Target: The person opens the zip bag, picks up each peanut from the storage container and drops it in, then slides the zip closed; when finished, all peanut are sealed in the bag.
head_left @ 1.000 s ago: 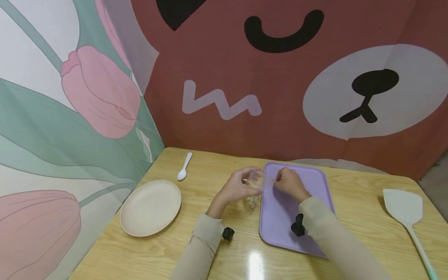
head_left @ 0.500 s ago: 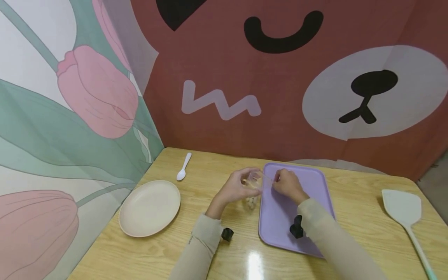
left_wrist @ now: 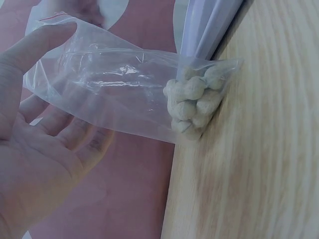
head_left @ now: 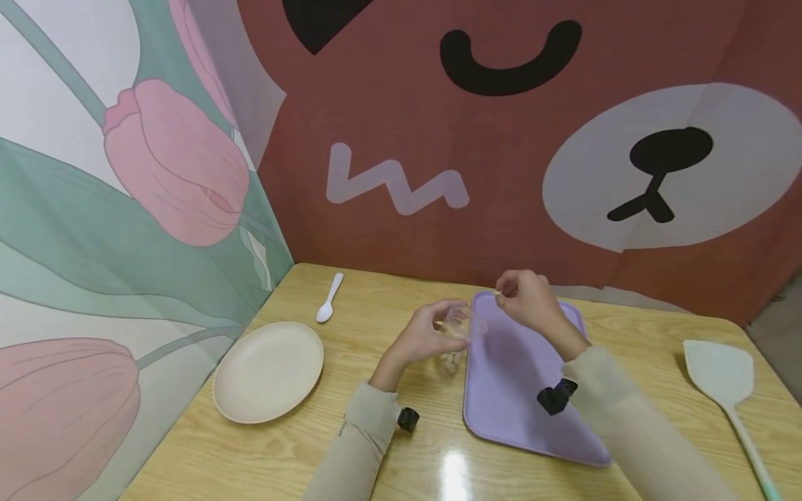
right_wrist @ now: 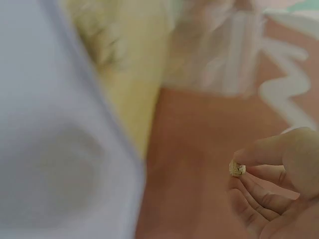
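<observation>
A clear zip-top plastic bag [left_wrist: 119,74] with several unshelled peanuts [left_wrist: 192,99] at its bottom stands on the table. My left hand [head_left: 425,334] grips the bag near its mouth, thumb and fingers spread around the opening. Over the far end of the purple tray [head_left: 501,410], my right hand [head_left: 531,300] is raised, apart from the bag. Between its thumb and fingertips it pinches a small pale peanut [right_wrist: 237,169], mostly covered by the fingers in the right wrist view.
On the left of the wooden table [head_left: 376,278] lie a cream plate [head_left: 269,372] and a white spoon [head_left: 328,299]. A pale spatula [head_left: 720,369] with a long handle lies at the right. Printed cloth [head_left: 388,236] hangs behind the table.
My right hand has come away from the mouth of the bag, rising up and to the right with a peanut in its fingertips. The left hand and the bag have stayed in place.
</observation>
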`<state>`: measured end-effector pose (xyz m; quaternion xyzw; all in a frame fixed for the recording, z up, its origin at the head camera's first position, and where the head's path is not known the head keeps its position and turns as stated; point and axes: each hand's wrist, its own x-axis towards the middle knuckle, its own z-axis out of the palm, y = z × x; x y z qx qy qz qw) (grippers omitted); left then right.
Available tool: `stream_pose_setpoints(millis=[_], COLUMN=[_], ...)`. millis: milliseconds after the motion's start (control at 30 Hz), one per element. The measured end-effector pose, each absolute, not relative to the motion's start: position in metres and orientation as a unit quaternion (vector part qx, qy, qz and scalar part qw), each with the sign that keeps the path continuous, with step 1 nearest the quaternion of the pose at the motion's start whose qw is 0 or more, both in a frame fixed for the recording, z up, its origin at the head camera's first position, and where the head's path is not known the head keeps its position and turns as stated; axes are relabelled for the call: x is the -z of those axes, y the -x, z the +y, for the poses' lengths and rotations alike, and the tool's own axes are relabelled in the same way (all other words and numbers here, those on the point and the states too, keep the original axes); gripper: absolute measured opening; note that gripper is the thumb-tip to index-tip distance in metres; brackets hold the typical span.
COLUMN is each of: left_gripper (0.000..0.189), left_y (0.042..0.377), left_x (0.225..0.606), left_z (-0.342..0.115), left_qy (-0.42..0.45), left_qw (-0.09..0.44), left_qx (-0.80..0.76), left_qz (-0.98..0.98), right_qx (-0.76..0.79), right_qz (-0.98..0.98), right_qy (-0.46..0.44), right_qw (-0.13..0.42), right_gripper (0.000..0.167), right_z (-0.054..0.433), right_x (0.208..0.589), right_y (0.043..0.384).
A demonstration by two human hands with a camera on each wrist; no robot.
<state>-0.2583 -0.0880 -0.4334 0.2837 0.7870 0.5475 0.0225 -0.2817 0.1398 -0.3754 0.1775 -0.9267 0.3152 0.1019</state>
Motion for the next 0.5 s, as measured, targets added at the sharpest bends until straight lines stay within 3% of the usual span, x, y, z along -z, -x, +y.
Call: stream_pose_setpoints(millis=[200,500], left_gripper=[0.063,0.067], left_y=[0.259,0.260], left_x=[0.433,0.433], left_z=[-0.090,-0.092], left_qy=[-0.283,-0.277], left_qw=[0.021,0.022], left_qx=[-0.535,-0.518], left_qz=[0.796,0.809], right_qx=[-0.323,-0.332], right_qz=[-0.913,-0.902], right_qy=[-0.225,-0.266], right_qw=[0.102,0.075], right_gripper=[0.008,0.008], right_z=[0.114,0.094], right_x=[0.353,0.358], right_y=[0.261,0.250])
